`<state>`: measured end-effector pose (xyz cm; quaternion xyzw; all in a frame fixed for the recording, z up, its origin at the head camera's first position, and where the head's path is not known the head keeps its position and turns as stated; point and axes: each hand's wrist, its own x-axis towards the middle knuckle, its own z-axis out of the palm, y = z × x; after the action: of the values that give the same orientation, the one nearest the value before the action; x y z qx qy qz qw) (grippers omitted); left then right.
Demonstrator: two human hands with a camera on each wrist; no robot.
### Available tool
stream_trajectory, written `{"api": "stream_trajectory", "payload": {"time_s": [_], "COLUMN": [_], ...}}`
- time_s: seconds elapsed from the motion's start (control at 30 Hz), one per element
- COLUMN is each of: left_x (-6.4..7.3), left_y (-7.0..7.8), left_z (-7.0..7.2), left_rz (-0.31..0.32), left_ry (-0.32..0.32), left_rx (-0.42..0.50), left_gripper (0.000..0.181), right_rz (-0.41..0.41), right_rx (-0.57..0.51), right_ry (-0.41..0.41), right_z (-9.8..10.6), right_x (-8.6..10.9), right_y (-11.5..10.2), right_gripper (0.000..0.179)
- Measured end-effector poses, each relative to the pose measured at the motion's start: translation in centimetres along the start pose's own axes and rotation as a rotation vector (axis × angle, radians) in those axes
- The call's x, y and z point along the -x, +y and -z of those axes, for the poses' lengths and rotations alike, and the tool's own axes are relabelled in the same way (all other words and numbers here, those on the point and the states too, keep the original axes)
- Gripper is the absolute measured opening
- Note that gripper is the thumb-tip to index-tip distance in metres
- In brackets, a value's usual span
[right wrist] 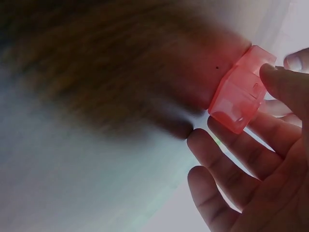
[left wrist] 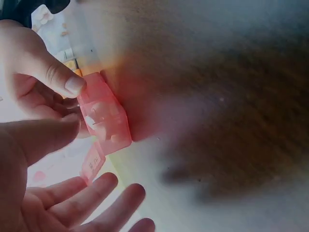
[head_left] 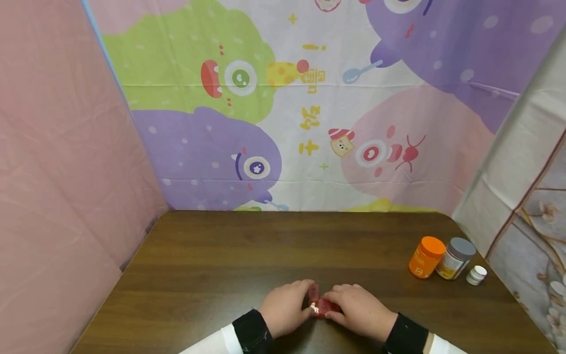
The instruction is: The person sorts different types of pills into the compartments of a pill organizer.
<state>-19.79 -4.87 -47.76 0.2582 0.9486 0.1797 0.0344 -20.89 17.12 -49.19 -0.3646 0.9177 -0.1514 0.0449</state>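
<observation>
A small translucent red pill box (head_left: 325,307) is close over the brown table, in front of the person. My right hand (head_left: 363,310) pinches it at one end, with the thumb on top and fingers beneath. One lid (left wrist: 93,162) stands raised at the left end, and pale pills (left wrist: 96,121) show in the compartment. My left hand (head_left: 285,308) is at that end. Its forefinger overlaps the raised lid in the left wrist view, the thumb lies near the compartment, and the other fingers are spread loosely. From the right wrist, the pill box (right wrist: 236,99) shows its translucent side.
On the table's (head_left: 212,255) right side stand an orange bottle (head_left: 426,256), a clear jar with a grey lid (head_left: 455,258) and a small white bottle (head_left: 476,275). A cartoon-print cloth (head_left: 305,182) hangs behind the far edge, with a pink cloth (head_left: 66,172) at the left.
</observation>
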Motion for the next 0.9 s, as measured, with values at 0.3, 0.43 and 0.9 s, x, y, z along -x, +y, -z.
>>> {"api": "stream_trajectory", "payload": {"time_s": [0.3, 0.43, 0.9], "left_x": [-0.1, -0.01, -0.54], "left_y": [0.16, 0.25, -0.1], "left_z": [0.28, 0.27, -0.44], "left_rz": [-0.021, -0.085, -0.161], "left_ry": [-0.021, -0.027, -0.005], "left_rx": [0.086, 0.041, -0.033], "left_gripper": [0.016, 0.009, 0.014], "right_rz": [-0.019, -0.024, -0.03], "right_rx": [-0.063, -0.084, -0.106], "right_ry": [-0.016, -0.022, -0.023], "right_z": [0.2, 0.21, 0.14], "right_x": [0.0, 0.02, 0.27], "right_y": [0.03, 0.05, 0.1], "right_gripper": [0.026, 0.026, 0.027]}}
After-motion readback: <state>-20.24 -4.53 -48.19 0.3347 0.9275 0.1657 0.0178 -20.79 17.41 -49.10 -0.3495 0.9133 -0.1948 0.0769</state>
